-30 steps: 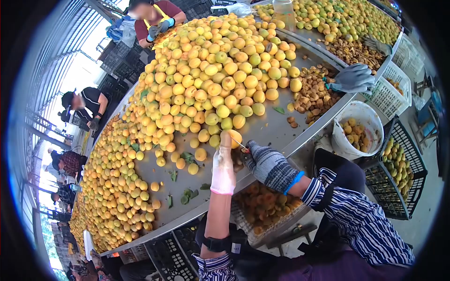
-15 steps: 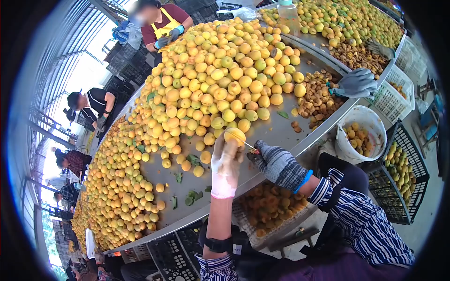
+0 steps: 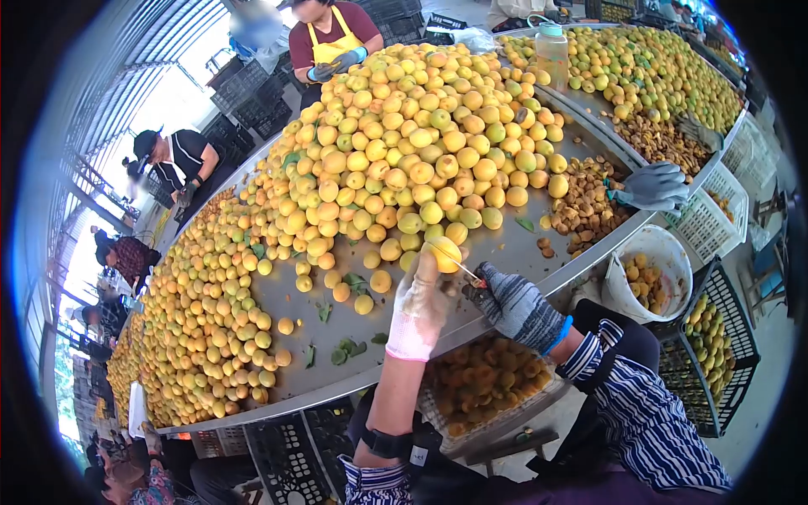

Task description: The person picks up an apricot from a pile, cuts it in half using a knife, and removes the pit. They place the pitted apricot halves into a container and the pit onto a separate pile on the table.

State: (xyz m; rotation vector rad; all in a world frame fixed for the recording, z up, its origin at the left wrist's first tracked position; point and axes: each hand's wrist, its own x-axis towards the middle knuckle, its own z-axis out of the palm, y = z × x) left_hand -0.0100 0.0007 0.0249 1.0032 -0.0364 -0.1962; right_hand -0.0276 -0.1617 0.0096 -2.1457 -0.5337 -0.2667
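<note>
My left hand [image 3: 423,303], in a pale glove with a pink cuff, holds up a yellow apricot [image 3: 442,254] near the table's front edge. My right hand [image 3: 515,305], in a grey and black knitted glove, is closed on a thin tool [image 3: 468,273] with a reddish handle end. The tool's thin shaft reaches the apricot's surface. Just beyond my hands lies a big heap of apricots [image 3: 404,160] on the metal table [image 3: 404,337].
Brown pits or halves [image 3: 581,210] lie at the right, beside a co-worker's gloved hand [image 3: 655,187]. A white bucket [image 3: 648,273] and a black crate [image 3: 711,345] stand right of the table. A bottle [image 3: 552,57] is at the back. Co-workers line the far side.
The view has shifted, so the heap and co-workers appear displaced. My left hand still holds the apricot, which appears slightly lower and further right, with the tool still against it.
</note>
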